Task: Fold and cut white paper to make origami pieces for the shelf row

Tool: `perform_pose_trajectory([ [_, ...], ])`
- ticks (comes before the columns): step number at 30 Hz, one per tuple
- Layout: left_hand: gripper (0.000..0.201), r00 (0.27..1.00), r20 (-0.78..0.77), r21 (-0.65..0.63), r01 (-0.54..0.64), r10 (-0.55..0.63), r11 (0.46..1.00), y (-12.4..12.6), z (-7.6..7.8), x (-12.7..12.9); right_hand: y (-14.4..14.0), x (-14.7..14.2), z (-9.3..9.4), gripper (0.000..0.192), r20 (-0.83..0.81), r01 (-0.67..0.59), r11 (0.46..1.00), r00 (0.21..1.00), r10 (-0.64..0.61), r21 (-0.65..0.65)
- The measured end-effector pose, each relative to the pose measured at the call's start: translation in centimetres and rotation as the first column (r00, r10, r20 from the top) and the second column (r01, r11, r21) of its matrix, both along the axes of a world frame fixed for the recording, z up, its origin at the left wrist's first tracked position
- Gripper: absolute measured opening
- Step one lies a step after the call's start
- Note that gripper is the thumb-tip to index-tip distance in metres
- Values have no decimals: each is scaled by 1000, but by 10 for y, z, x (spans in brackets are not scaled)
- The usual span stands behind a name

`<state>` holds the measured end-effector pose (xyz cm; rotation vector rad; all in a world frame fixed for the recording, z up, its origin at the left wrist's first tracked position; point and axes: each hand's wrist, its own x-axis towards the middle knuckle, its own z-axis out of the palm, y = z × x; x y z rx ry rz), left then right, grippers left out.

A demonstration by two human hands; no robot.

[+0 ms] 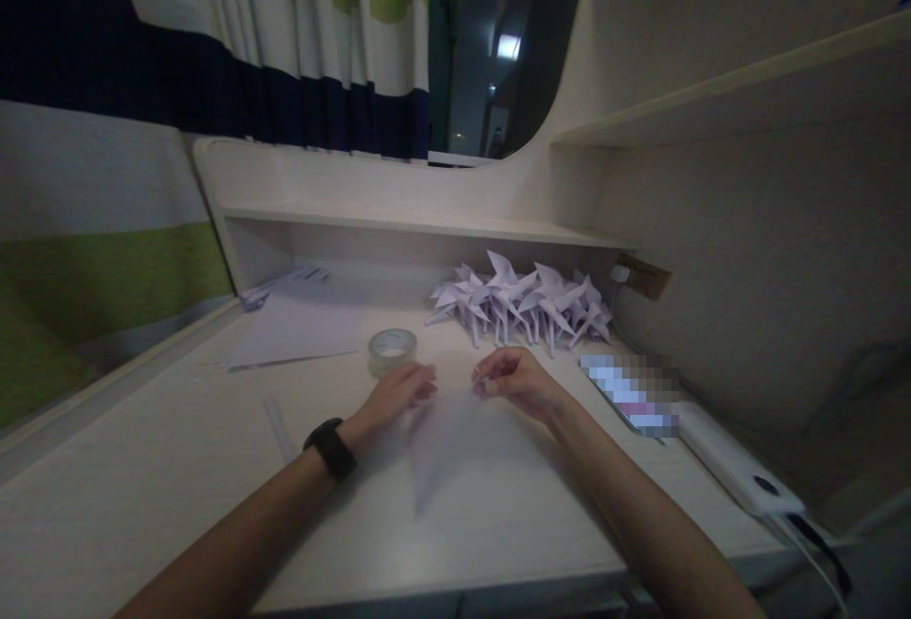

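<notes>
Paper (455,439), a pale sheet blurred in the dim light, lies on the desk (177,505) between the two hands, its far edge lifted toward the fingers; it looks thin, light and limp, easy to crease or tear, so it is best taken by pinching its edges or corners rather than the middle. Left hand (395,391) rests curled with fingertips at the sheet's upper left edge, while the right hand (512,380) pinches the upper right edge (thumb against forefinger, it seems). Just behind sit a tape roll (391,349) and a heap of folded paper pinwheels (523,304).
</notes>
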<state>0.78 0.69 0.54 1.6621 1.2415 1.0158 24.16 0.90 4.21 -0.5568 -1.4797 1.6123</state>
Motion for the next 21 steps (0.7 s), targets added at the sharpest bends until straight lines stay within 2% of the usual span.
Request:
perform_pose_trajectory([
  [4,31,990,-136,196,1,26,981,-7,3,2,0,2,2,27,-8,-89,996,996,89,17],
  [7,30,985,-170,261,5,41,965,-11,4,4,-2,5,5,26,-18,-175,984,984,176,10],
  [10,33,988,-156,223,40,-5,974,-12,3,5,-5,8,8,26,10,-245,969,969,245,4],
  [14,38,987,-88,122,144,-134,982,-11,1,6,-8,11,11,23,32,-326,945,945,325,29],
  [19,41,958,-163,123,256,-235,959,-13,2,10,-15,9,19,24,16,-427,894,903,429,134],
  [21,43,953,-149,89,279,-264,956,-15,3,12,-17,9,22,24,-11,-433,884,897,442,175],
])
